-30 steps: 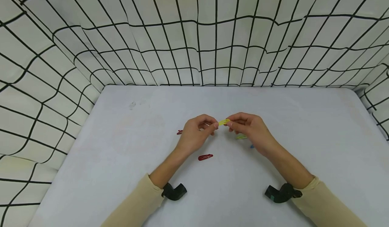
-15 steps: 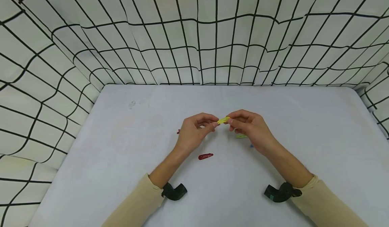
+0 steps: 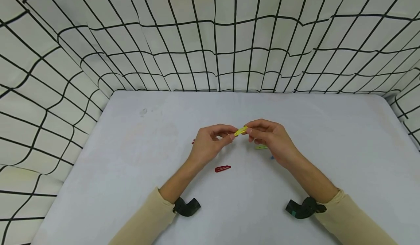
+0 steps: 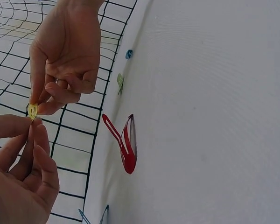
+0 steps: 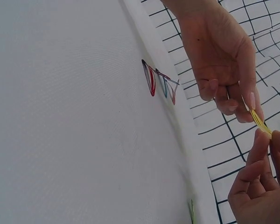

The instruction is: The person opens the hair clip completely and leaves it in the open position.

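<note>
A yellow snap hair clip (image 3: 241,131) is held above the table between both hands. My left hand (image 3: 210,144) pinches one end between thumb and fingertips, and my right hand (image 3: 272,139) pinches the other. In the left wrist view the clip (image 4: 32,111) bridges the two sets of fingertips, which partly cover it. A red hair clip (image 3: 222,168) lies on the table nearer the body; its arms stand spread apart in the left wrist view. Beyond the right hand's fingers lie a green clip (image 3: 261,147) and a partly hidden blue clip (image 3: 272,157).
Another red clip (image 3: 193,142) shows just past the left hand, mostly hidden by it. A further blue clip (image 4: 105,214) sits at the lower edge of the left wrist view. White walls with a black grid (image 3: 234,55) border the white table (image 3: 131,172).
Both hands keep hold of the yellow hair clip, which has tilted a little, its right end higher than a second ago. The clips on the table stay where they were.
</note>
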Demonstrator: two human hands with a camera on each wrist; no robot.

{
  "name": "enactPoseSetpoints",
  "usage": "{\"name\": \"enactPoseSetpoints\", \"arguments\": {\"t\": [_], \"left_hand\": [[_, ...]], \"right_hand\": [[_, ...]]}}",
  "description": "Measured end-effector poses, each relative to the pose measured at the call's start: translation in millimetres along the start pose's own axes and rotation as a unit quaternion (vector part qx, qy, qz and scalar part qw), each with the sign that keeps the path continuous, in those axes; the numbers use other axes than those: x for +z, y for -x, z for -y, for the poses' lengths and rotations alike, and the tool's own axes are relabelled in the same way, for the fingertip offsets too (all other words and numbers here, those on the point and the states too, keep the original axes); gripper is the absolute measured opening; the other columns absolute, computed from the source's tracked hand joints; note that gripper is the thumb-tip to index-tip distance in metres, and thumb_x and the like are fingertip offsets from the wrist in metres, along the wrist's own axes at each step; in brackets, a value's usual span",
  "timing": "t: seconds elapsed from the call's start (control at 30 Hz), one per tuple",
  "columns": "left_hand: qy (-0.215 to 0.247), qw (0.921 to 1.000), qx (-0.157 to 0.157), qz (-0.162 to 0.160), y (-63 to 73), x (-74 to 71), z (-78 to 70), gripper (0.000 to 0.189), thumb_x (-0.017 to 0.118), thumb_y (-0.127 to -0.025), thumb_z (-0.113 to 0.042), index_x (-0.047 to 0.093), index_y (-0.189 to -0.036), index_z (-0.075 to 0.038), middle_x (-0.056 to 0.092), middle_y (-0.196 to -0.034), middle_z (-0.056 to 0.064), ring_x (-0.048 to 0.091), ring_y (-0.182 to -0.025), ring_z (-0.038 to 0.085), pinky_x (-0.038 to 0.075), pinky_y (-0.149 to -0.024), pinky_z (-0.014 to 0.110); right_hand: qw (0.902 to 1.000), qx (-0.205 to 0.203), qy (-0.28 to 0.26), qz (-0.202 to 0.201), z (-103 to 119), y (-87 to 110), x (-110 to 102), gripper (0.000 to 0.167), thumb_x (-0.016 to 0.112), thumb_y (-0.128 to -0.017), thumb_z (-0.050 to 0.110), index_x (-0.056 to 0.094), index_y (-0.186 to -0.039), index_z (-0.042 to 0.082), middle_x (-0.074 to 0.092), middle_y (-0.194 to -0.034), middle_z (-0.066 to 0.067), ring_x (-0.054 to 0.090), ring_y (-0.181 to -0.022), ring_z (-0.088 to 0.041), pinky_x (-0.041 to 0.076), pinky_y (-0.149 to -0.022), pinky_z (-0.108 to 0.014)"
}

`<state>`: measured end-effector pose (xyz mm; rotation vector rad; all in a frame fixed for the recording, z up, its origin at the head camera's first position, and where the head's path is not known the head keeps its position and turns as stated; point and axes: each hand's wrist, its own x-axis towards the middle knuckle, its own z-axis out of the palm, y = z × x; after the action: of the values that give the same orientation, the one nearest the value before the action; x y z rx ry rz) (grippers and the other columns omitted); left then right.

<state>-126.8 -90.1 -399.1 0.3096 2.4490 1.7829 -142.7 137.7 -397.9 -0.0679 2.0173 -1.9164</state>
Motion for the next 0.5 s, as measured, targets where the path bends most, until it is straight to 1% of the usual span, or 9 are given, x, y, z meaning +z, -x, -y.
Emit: {"name": "enactPoseSetpoints", "arguments": {"t": [0.1,0.17,0.27,0.37,0.5], "left_hand": [[-0.006,1.0000,-0.001,0.002,1.2,-0.5,-0.3,0.019,0.076,-0.094,-0.014,0.081,-0.112,-0.019,0.080,-0.099,0.001,0.068,-0.089,0.013,0.051,-0.068,0.023],[-0.008,1.0000,-0.001,0.003,1.8,-0.5,-0.3,0.019,0.076,-0.094,-0.013,0.081,-0.112,-0.019,0.080,-0.100,0.004,0.070,-0.088,0.018,0.050,-0.066,0.023],[-0.004,1.0000,-0.001,0.006,1.8,-0.1,0.5,0.020,0.076,-0.095,-0.013,0.080,-0.113,-0.018,0.080,-0.100,0.011,0.074,-0.086,0.028,0.044,-0.060,0.021],[0.004,1.0000,-0.003,0.008,1.4,0.6,1.4,0.019,0.076,-0.095,-0.012,0.080,-0.113,-0.017,0.079,-0.099,0.016,0.076,-0.083,0.035,0.037,-0.056,0.020],[0.006,1.0000,0.001,0.006,1.0,1.3,2.0,0.019,0.076,-0.095,-0.011,0.080,-0.113,-0.015,0.079,-0.098,0.018,0.076,-0.081,0.036,0.035,-0.054,0.019]], "right_hand": [[1.0000,-0.005,0.005,0.001,-0.4,0.2,-0.1,0.025,0.071,-0.100,0.025,0.071,-0.118,0.008,0.070,-0.082,0.005,0.064,-0.089,-0.025,0.054,-0.082,-0.030],[0.9999,-0.009,0.012,0.000,-0.4,0.6,-0.1,0.026,0.071,-0.100,0.025,0.072,-0.118,0.007,0.070,-0.080,0.006,0.063,-0.088,-0.025,0.053,-0.080,-0.030],[0.9996,-0.016,0.024,-0.006,-0.3,1.1,0.1,0.026,0.072,-0.099,0.025,0.072,-0.117,0.006,0.069,-0.078,0.006,0.062,-0.086,-0.026,0.051,-0.079,-0.031],[0.9989,-0.023,0.037,-0.015,-0.3,1.0,1.2,0.026,0.072,-0.099,0.025,0.072,-0.117,0.006,0.069,-0.078,0.006,0.060,-0.084,-0.026,0.050,-0.078,-0.031],[0.9981,-0.027,0.050,-0.025,-0.4,0.3,3.5,0.024,0.073,-0.099,0.024,0.073,-0.116,0.007,0.071,-0.083,0.001,0.060,-0.083,-0.026,0.049,-0.075,-0.031]]}}
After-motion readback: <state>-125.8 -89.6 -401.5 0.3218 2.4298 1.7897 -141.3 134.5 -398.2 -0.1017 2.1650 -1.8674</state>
